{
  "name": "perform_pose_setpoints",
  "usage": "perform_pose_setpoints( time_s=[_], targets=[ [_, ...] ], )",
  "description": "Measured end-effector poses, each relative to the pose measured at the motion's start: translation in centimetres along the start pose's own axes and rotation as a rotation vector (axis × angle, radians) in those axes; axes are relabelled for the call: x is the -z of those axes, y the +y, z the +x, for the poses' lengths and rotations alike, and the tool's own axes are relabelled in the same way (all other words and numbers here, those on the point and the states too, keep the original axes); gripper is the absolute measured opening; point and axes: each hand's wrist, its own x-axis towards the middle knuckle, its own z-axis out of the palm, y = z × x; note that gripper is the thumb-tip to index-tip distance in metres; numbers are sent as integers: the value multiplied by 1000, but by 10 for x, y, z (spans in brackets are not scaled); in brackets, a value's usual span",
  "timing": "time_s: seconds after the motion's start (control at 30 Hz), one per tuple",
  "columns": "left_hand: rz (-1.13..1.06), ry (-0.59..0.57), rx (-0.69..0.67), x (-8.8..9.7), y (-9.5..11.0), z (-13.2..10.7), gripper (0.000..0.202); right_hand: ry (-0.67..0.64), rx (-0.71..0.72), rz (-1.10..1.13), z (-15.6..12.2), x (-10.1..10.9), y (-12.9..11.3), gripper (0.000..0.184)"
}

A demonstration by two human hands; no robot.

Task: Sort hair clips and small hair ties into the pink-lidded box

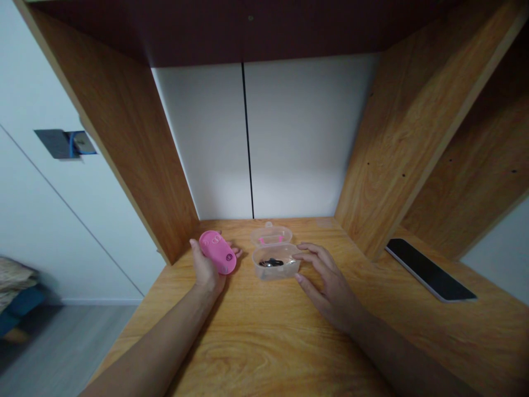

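Observation:
My left hand (206,270) is shut around a pink oval plastic case (217,252), holding it just above the wooden desktop. To its right is a small clear plastic box (275,264) with its hinged lid (270,236) open toward the back. A dark, shiny item (271,263) lies inside the box, though the box wall blurs its shape. My right hand (328,289) rests with fingers apart at the box's right side, its fingertips at or very near the box wall.
The desk is a wooden shelf unit with side panels (136,149) and a white back wall (248,138). A black phone or tablet (430,270) lies on a ledge at right. A floor and some fabric are visible beyond the desk's left edge.

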Motion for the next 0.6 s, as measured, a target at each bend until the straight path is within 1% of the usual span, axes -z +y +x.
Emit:
perform_pose_setpoints(
  time_s=[0.03, 0.23, 0.4, 0.5, 0.6],
  targets=[
    [23, 14, -3, -1, 0, 0, 63, 1, 1, -1, 0, 0, 0, 30],
    [67, 42, 7, -2, 0, 0, 51, 2, 2, -4, -2, -1, 2, 32],
    [129, 102, -28, -2, -2, 0, 48, -6, -4, -10, -1, -2, 3, 33],
    [111, 121, -22, -3, -3, -1, 45, -9, -5, -17, -1, -2, 4, 33],
    [71, 145, -27, -3, -3, 0, 38, -22, -9, -22, -1, -3, 4, 32]
  ],
)
